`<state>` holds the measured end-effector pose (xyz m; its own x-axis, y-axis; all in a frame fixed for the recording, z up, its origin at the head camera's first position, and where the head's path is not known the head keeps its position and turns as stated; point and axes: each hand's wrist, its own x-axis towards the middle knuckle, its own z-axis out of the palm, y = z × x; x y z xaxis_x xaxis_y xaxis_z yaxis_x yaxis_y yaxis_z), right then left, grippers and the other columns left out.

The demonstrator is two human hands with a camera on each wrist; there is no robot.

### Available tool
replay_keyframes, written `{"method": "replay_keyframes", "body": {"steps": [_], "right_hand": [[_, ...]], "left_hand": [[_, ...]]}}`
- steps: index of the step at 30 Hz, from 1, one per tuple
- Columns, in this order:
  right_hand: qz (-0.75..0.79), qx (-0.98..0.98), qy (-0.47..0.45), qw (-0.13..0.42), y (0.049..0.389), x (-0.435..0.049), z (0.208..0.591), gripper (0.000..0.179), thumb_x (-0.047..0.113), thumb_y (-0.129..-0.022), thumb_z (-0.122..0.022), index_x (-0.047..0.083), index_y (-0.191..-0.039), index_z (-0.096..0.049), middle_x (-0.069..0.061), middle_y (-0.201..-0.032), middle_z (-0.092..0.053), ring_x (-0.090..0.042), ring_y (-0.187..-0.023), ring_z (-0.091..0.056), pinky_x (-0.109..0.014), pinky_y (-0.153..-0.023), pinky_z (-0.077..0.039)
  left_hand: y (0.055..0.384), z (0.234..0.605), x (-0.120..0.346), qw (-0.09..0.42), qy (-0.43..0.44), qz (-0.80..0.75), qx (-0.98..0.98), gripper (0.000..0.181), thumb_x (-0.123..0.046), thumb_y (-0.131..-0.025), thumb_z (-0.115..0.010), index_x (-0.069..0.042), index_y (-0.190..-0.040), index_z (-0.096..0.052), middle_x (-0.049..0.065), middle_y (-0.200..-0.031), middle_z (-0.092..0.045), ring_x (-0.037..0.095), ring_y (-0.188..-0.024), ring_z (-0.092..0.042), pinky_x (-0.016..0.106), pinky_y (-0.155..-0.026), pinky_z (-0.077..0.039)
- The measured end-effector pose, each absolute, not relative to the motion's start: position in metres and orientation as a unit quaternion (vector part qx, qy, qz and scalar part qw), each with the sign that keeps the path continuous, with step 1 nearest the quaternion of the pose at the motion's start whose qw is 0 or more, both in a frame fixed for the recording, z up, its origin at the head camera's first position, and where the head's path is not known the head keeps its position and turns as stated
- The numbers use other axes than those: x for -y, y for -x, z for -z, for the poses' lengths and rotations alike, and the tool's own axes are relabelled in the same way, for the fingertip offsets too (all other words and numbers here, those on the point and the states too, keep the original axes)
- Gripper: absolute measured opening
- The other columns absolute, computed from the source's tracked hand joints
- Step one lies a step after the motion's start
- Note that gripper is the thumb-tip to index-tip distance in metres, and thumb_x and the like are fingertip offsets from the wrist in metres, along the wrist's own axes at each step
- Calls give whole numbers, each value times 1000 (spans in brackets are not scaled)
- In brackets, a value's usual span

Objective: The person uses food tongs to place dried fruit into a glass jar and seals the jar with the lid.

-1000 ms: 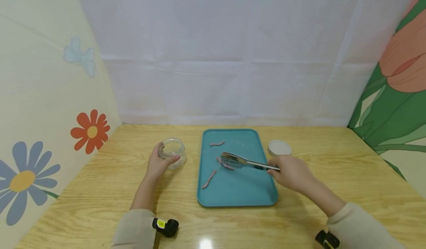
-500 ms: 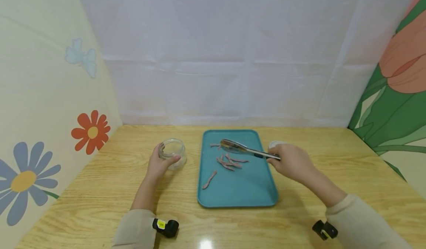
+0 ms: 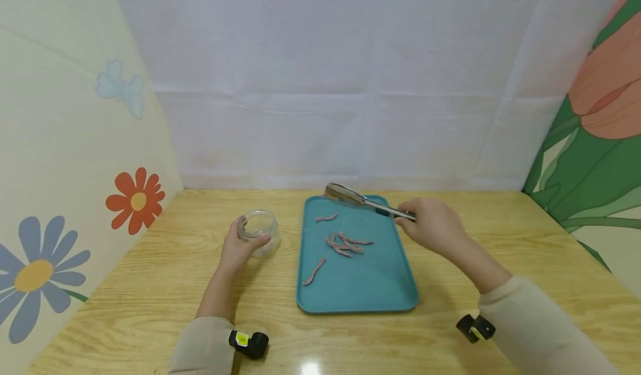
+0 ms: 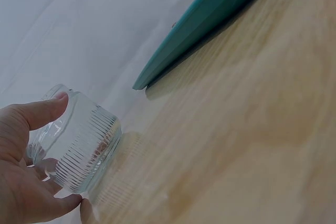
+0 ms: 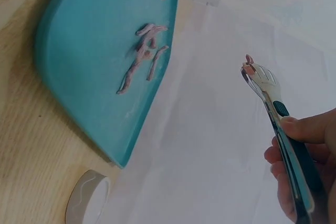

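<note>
My left hand (image 3: 242,250) grips a clear glass jar (image 3: 272,245) from its left side, thumb near the rim. In the left wrist view, a small reddish-brown patch shows through the jar's ribbed wall. Raised over the back of the blue tray (image 3: 360,286), my right hand (image 3: 435,225) holds metal tongs (image 3: 370,202) by the handles. A pinkish meat-like strip (image 5: 249,60) sticks out between the tongs' tips. More such strips (image 3: 345,245) lie in a small pile mid-tray, with one single strip (image 3: 314,271) at front left and another (image 3: 326,217) behind.
A round white lid (image 5: 89,198) lies on the wooden table (image 3: 150,286) beside the tray; my right hand hides it in the head view. A white cloth backdrop (image 3: 300,113) rises behind the table. Flower-printed panels (image 3: 50,169) flank it.
The tongs have risen from the pile of strips and moved toward the tray's back edge with a strip in their tips. The left hand and jar have stayed in place.
</note>
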<state>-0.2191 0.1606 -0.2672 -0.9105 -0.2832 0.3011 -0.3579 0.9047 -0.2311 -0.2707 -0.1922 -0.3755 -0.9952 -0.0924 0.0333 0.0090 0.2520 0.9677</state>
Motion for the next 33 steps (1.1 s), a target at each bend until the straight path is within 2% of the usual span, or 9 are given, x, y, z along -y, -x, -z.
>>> {"method": "replay_keyframes", "body": {"steps": [6, 12, 19, 27, 30, 33], "right_hand": [[-144, 963, -169, 150, 226, -149, 264, 8, 21, -80, -62, 13, -79, -63, 4, -59, -50, -11, -47, -39, -26, -40, -29], [-166, 959, -165, 161, 229, -133, 262, 19, 22, -80, -62, 9, -93, -66, 0, -73, -60, -11, -51, -47, -26, -41, -34], [-194, 948, -180, 175, 232, -116, 263, 11, 23, -80, -62, 13, -83, -66, 4, -63, -55, -10, -46, -41, -25, -39, -30], [-212, 950, -183, 141, 236, -93, 269, 14, 24, -82, -60, 14, -90, -66, 5, -61, -53, -10, -43, -39, -23, -36, -28], [-209, 952, -183, 129, 236, -85, 271, 18, 24, -82, -60, 14, -95, -66, 4, -64, -55, -10, -42, -39, -23, -36, -27], [-208, 953, -183, 126, 235, -78, 274, 22, 24, -82, -60, 13, -100, -65, 2, -74, -60, -8, -46, -44, -22, -37, -31]], "left_hand": [[269, 374, 192, 41, -28, 618, 785, 92, -18, -72, -71, -6, -138, -9, 15, -140, -13, 32, -126, -9, 45, -100, -13], [269, 375, 191, 49, -28, 616, 786, 93, -19, -69, -73, -5, -137, -12, 17, -140, -15, 34, -126, -10, 46, -99, -14], [270, 375, 192, 45, -29, 608, 792, 92, -17, -71, -71, -5, -138, -10, 16, -140, -15, 33, -126, -10, 45, -100, -14], [270, 373, 192, 47, -37, 608, 792, 91, -16, -71, -71, -5, -138, -10, 16, -140, -15, 32, -126, -11, 44, -100, -13], [271, 374, 191, 52, -35, 607, 792, 90, -14, -71, -71, -4, -137, -11, 17, -139, -16, 32, -126, -12, 43, -100, -12], [272, 376, 191, 56, -35, 609, 791, 88, -13, -71, -71, -3, -137, -13, 17, -139, -18, 32, -126, -12, 42, -100, -12]]}}
